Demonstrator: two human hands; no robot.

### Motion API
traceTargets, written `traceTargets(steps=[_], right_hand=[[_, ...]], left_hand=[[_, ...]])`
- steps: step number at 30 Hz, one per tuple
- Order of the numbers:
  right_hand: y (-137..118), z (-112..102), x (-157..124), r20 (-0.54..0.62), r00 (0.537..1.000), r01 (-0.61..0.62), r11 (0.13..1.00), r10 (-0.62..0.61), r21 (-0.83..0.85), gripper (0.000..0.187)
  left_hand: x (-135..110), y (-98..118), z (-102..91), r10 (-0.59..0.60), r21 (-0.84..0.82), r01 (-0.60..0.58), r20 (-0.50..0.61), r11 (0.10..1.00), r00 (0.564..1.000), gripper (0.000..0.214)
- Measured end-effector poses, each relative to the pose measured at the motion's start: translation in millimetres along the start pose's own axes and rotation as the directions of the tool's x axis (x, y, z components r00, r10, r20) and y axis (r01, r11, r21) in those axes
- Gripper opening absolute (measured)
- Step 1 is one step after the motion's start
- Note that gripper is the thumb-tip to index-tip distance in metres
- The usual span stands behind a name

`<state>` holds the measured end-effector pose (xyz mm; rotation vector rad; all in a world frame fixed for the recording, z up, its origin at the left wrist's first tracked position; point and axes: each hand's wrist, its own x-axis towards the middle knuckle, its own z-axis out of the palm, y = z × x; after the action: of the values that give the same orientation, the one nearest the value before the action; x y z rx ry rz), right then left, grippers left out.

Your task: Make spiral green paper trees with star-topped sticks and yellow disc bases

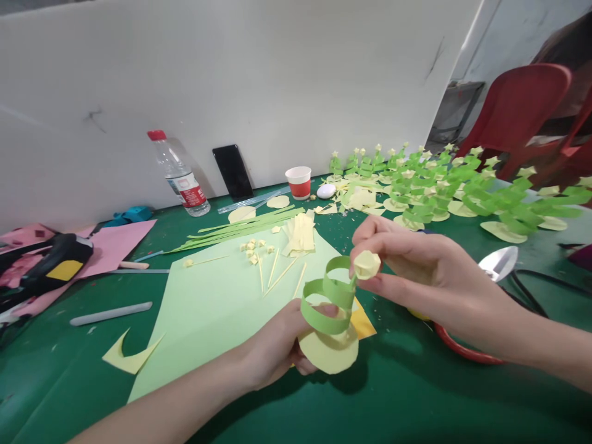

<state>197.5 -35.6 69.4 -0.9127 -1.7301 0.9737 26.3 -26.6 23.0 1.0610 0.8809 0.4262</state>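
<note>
My left hand (282, 342) grips a small paper tree by its pale yellow round base (329, 351). A green paper strip (328, 299) spirals up from that base. My right hand (416, 265) pinches a folded yellow paper star (367, 264) at the top of the spiral. Both are held above a light green paper sheet (213, 308) on the green table (407, 394).
Several finished green paper trees (444, 185) crowd the far right. Green strips (240, 227), yellow strips (300, 234), small stars (252, 248), a red paper cup (299, 182), a water bottle (179, 174), a phone (232, 171), a glue gun (55, 262), a glue stick (111, 313), pink paper (120, 237) and a red chair (518, 111) surround them.
</note>
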Motion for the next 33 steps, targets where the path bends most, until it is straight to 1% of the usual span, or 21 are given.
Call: traceTargets(steps=[4,8,11,15,20,24,29,33], right_hand=[[0,1,0,0.046,0.999,-0.019,0.999,0.02,-0.028,0.024],[0,0,0,0.065,0.998,-0.019,0.999,0.022,-0.042,0.025],[1,-3,-1,0.065,0.998,0.016,0.998,-0.012,-0.06,0.022],[4,-6,0,0.018,0.996,0.083,0.992,-0.082,-0.092,0.01],[8,-4,2,0.044,0.994,0.103,0.988,-0.099,-0.118,0.01],[8,-4,0,0.058,0.993,0.105,0.987,-0.098,-0.118,0.009],[7,-7,1,0.039,0.998,0.058,0.992,-0.054,-0.109,0.011],[9,-5,0,0.069,0.996,0.057,0.991,-0.049,-0.121,0.012]], left_hand=[[1,2,4.5,-0.041,-0.058,0.042,0.023,0.997,0.999,0.03],[2,4,4.4,-0.061,-0.09,0.066,0.057,0.994,0.996,0.032],[3,4,1.4,-0.073,-0.114,0.084,0.103,0.99,0.992,0.039],[3,3,-1.9,-0.084,-0.139,0.108,0.165,0.984,0.983,0.043],[1,3,-1.1,-0.096,-0.158,0.129,0.2,0.979,0.975,0.045],[2,2,-0.1,-0.101,-0.161,0.134,0.198,0.978,0.975,0.051],[6,-3,-1.1,-0.083,-0.182,0.11,0.149,0.977,0.985,0.052],[7,-6,-2.9,-0.074,-0.196,0.099,0.131,0.975,0.989,0.056]])
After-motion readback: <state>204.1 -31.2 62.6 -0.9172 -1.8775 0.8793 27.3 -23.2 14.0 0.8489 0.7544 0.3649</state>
